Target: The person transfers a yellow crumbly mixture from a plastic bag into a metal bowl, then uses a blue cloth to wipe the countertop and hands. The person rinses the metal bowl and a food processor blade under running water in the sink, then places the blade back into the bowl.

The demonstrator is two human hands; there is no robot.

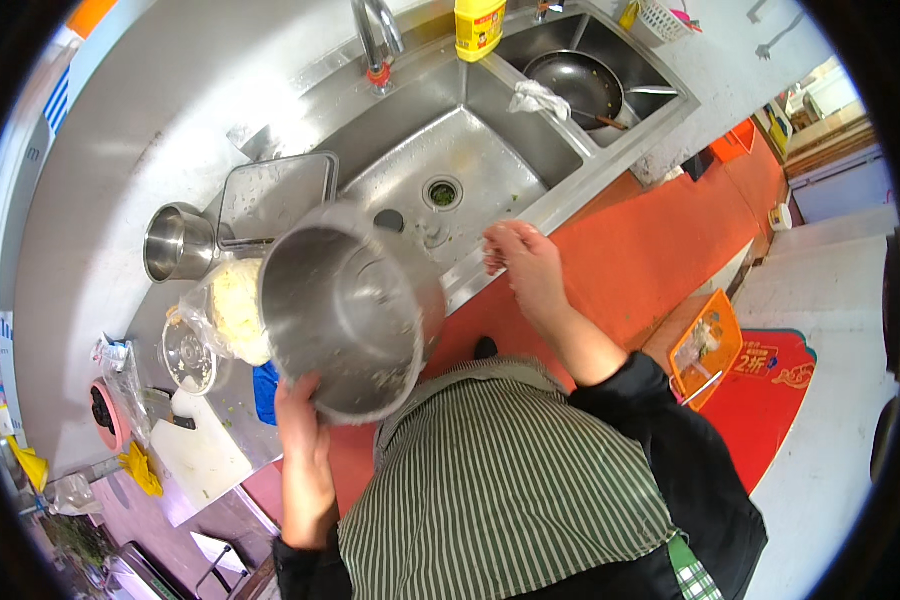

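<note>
My left hand [304, 427] grips the near rim of a large stainless steel pot [345, 315], tilted so that its inside faces me. Pale bits of food cling to the pot's inner wall, and its outline is slightly blurred. Nothing is held in my right hand [521, 262], which hovers over the sink's front edge with its fingers curled and pale residue on them. Beyond the pot lies the stainless steel sink [487, 150], with green scraps in its drain [443, 193]. A bag of pale yellow shredded food [236, 307] sits against the pot's left side.
A smaller steel pot [176, 244], a rectangular steel tray [274, 199], a knife [182, 421] and a white cutting board [199, 450] are at the left. The second basin holds a wok [576, 86]. A faucet [376, 45] rises behind the sink. An orange bin [709, 345] stands at the right.
</note>
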